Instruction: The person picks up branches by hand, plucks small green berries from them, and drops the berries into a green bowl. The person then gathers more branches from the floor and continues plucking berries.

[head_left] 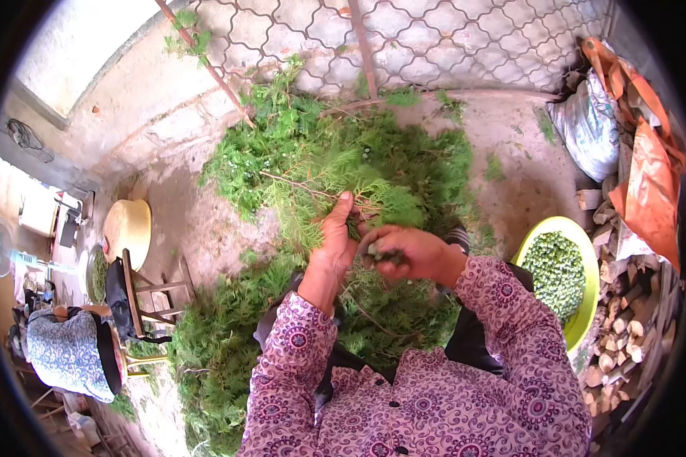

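My left hand (pixel 337 238) is closed on a green leafy branch (pixel 305 186), thumb pointing up, above the pile of cut greenery. Close beside it on the right, my right hand (pixel 404 253) has its fingers curled in, with dark greyish matter at the fingertips that is too small to name. Green sprigs (pixel 434 167) are heaped on the floor in front of me and around my legs. To my right a yellow-green basin (pixel 591 283) holds many small pale green pieces.
Stacked firewood (pixel 625 327) lies at the right, below a white sack (pixel 587 126) and an orange cloth (pixel 648 190). A wire mesh (pixel 450 46) stands ahead. On the left are a yellow tub (pixel 129 228), a wooden chair (pixel 133 293) and another person (pixel 72 350).
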{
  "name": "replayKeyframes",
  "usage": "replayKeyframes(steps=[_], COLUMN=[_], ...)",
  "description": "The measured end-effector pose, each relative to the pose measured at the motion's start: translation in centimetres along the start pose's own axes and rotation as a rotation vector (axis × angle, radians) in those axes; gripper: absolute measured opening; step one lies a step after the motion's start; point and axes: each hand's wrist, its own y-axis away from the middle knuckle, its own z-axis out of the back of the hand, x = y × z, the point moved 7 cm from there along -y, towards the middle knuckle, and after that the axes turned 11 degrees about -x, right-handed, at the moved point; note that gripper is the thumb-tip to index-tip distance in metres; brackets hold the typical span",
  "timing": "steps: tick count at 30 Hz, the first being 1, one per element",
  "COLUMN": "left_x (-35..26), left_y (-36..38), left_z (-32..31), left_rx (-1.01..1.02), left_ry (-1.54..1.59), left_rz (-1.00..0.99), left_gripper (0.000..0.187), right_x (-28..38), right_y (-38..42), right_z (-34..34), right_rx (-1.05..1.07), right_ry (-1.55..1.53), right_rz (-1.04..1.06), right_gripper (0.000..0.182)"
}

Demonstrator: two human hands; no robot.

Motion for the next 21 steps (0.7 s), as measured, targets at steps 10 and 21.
replayKeyframes(steps=[10,21], left_x=[2.6,-1.9], left_y=[-1.4,3.8], left_z=[2.1,8.1], left_rx=[0.142,0.070], left_ry=[-0.116,-0.096], left_rz=[-0.003,-0.131], left_gripper=[0.017,0.018], right_x=[6.5,-6.4], right_y=[15.8,37.2], right_z=[11.5,37.3], right_rx=[-0.543,-1.921], right_ry=[-0.169,1.190], right_rz=[0.895,0.141], right_gripper=[0.011,0.059])
